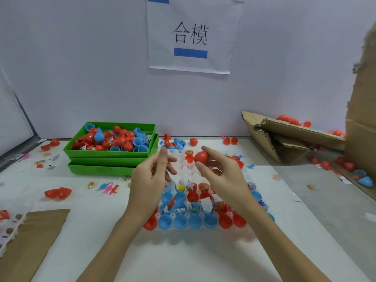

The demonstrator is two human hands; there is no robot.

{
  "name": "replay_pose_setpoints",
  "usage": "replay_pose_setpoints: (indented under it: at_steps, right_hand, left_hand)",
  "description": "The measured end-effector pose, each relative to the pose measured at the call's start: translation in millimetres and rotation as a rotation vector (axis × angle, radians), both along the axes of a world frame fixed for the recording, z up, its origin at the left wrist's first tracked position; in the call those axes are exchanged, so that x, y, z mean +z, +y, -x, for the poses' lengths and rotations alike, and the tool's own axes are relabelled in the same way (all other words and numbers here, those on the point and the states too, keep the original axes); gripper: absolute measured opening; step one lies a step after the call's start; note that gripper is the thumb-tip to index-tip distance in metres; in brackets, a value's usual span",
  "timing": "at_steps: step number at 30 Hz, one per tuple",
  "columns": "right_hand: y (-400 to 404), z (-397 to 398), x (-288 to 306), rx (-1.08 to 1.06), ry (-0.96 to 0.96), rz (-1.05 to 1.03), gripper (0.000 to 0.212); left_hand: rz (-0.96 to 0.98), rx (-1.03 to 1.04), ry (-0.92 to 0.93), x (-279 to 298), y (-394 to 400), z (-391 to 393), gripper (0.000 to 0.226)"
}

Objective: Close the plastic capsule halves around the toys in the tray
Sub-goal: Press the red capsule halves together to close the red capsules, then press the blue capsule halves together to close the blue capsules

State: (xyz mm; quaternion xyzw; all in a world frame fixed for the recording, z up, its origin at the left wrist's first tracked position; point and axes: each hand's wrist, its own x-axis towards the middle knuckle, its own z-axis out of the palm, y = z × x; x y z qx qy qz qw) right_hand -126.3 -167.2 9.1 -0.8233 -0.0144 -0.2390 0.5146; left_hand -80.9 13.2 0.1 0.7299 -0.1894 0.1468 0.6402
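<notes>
Near edge: clear tray [173, 215] w/ front row of open capsule halves [195, 220], blue then red, cups up; rows behind hold toys [172, 202] and paper slips. Both forearms reach over tray. Left hand [150, 180] hovers above tray's far-left part, fingers loosely spread, holding nothing. Right hand [221, 174] is raised over far-right part, thumb and fingertips curled round a red capsule [201, 156]; looks closed, long axis roughly level, pointing left-right. Capsule sits at right fingertips, just right of left hand's fingers, so right hand owns it. Judgement: next open halves lie below and toward the person from both hands. Farther back: stacked green bins [85, 153] of loose halves at left, torn cardboard box [284, 137] right, wall sign [191, 35].
</notes>
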Motion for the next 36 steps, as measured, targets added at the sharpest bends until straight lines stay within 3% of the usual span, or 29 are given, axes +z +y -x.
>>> replay_pose_setpoints:
  at_steps: [3, 5, 7, 10, 16, 21, 28, 32, 36]
  right_hand:
    - [-30.4, -17.5, 28.6, 0.093, 0.130, -0.731, 0.040]
    - [-60.4, -38.2, 54.2, 0.184, 0.107, -1.239, 0.041]
    - [-88.9, -58.9, 79.0, 0.124, 0.042, -1.407, 0.053]
    - [-120.1, -83.9, 97.4, -0.035, 0.060, -1.245, 0.071]
    - [-119.0, -74.8, 75.0, -0.211, 0.192, -0.914, 0.038]
    - [-89.8, -24.8, 27.7, -0.333, 0.146, -0.510, 0.027]
    - [-75.6, 0.0, 2.3, -0.255, 0.123, -0.116, 0.024]
    - [-72.6, -0.4, 0.3, -0.253, 0.081, 0.051, 0.024]
    - [-64.3, 1.1, -1.9, -0.240, 0.041, 0.154, 0.018]
  left_hand:
    - [0.025, 0.033, 0.037, -1.6, 6.1, -5.3, 0.052]
    - [0.016, 0.041, 0.059, -2.9, 5.8, -6.9, 0.052]
    - [0.007, 0.038, 0.066, -3.7, 5.8, -7.3, 0.051]
    - [-0.004, 0.040, 0.056, -4.0, 9.0, -8.9, 0.050]
    - [0.016, 0.053, 0.058, -0.7, 12.3, -11.3, 0.051]
    - [-0.008, 0.039, 0.064, -0.8, 11.7, -11.8, 0.051]
    - [-0.087, 0.055, 0.055, -3.9, 12.9, -13.9, 0.040]
    - [-0.397, 0.105, 0.069, -3.2, 19.9, -19.8, 0.002]
    - [-0.697, 0.015, 0.051, 1.1, 31.2, -20.4, 0.015]
